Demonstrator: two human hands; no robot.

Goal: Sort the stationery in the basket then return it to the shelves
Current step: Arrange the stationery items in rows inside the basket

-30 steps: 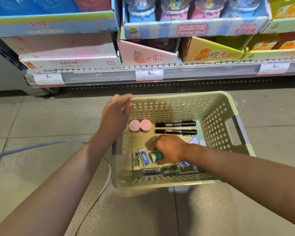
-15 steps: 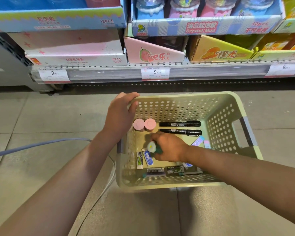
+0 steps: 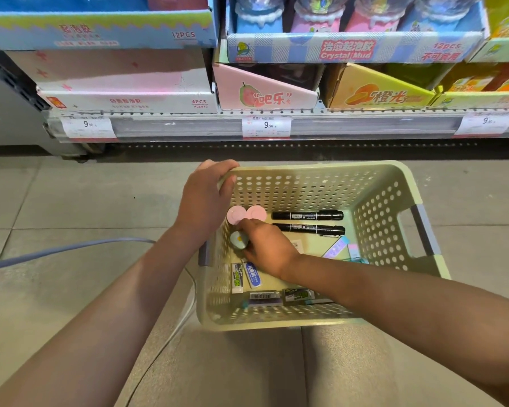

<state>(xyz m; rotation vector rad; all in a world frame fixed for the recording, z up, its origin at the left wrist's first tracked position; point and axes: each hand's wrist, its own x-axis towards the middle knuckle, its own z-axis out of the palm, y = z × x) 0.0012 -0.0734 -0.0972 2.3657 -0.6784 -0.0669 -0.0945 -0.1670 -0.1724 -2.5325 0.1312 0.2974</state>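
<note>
A pale green perforated basket (image 3: 373, 201) stands on the floor below the shelf. My left hand (image 3: 203, 198) grips its far left corner rim. Inside the basket my right hand (image 3: 265, 248) holds a small teal round container (image 3: 237, 240) just below two pink round containers (image 3: 246, 214) by the left wall. Two black markers (image 3: 307, 215) lie side by side at the back. Erasers in printed sleeves (image 3: 247, 276) lie near the left wall, and more small packs (image 3: 279, 296) sit along the near wall. A pastel strip (image 3: 335, 248) lies to the right of my hand.
A shelf edge with price tags (image 3: 266, 126) runs across the top, loaded with display boxes of slime (image 3: 347, 51). A grey cable (image 3: 71, 248) crosses the tiled floor at the left. Grey handles (image 3: 423, 227) sit on the basket's sides.
My right hand has carried the teal container from the basket's middle toward the left wall, up beside the pink containers. The left hand keeps its hold on the rim.
</note>
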